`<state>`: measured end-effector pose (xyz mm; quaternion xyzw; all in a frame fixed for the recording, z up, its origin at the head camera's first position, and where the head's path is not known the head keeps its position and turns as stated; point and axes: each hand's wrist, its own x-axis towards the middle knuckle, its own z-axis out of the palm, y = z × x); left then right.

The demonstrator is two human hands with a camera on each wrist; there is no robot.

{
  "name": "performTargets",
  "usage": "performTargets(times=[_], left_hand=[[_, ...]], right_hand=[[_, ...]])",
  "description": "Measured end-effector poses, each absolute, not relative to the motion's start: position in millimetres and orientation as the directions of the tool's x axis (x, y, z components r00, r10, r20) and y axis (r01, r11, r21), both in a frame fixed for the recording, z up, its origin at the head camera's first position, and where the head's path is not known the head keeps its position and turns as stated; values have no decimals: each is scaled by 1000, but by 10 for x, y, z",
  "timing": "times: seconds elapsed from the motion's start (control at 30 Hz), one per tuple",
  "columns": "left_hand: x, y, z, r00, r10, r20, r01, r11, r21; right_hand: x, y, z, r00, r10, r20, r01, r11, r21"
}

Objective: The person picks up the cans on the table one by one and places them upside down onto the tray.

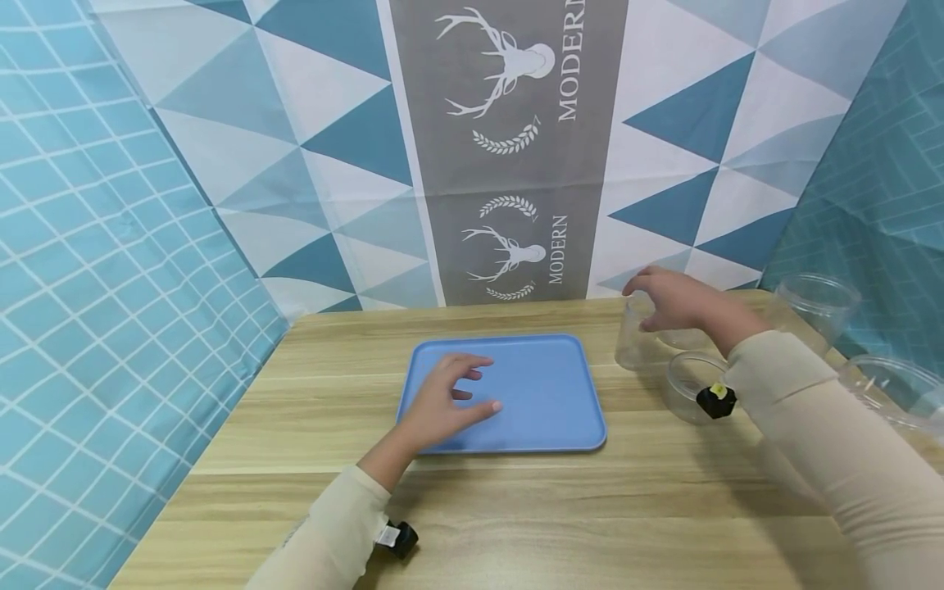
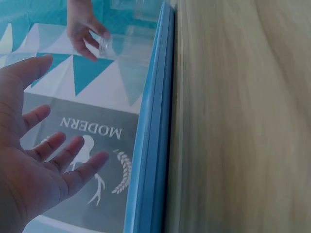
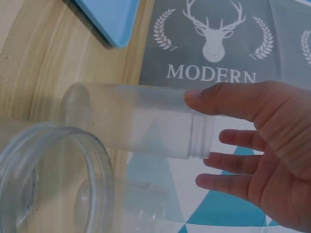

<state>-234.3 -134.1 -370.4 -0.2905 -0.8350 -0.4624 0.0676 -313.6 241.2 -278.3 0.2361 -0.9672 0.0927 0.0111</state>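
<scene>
Printed cloth hangs behind a light wood-grain desk point(image 1: 516, 508): a grey backdrop panel point(image 1: 457, 156) with white deer heads and the word MODERN, flanked by blue and white triangles, with blue patterned sheets at both sides.

A person's right hand point(image 1: 682, 303) is at the mouth of a tall, clear, colourless cylindrical jar point(image 3: 141, 121), its thumb and fingers spread apart. In the right wrist view the thumb overlaps the ridged neck, but whether it presses there I cannot tell. The jar stands upright on the desk, just right of a shallow blue rectangular tray with rounded corners point(image 1: 542, 393). Over the left part of that tray hangs the left hand point(image 1: 435, 406), fingers apart and loosely bent, holding nothing.

Nearest the right forearm is a short, round, clear container with a wide mouth point(image 1: 682, 397), partly behind a small black device point(image 1: 717, 400) at the wrist. Another clear container point(image 1: 682, 338) shows under the right hand, mostly hidden. Farther right are a wide clear tub point(image 1: 814, 303) and, at the picture's edge, a second clear tub point(image 1: 896, 393).

As for progress, the work looks barely begun: the jar is not yet lifted, and every clear vessel in sight sits off the tray, apparently left to be handled.
</scene>
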Motion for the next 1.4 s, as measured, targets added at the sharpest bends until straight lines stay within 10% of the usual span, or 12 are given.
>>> performTargets(times=[1.4], left_hand=[[-2495, -739, -3652, -887, 403, 224, 288, 104, 952]], right_hand=[[-3082, 2284, -2874, -869, -488, 79, -494, 853, -168]])
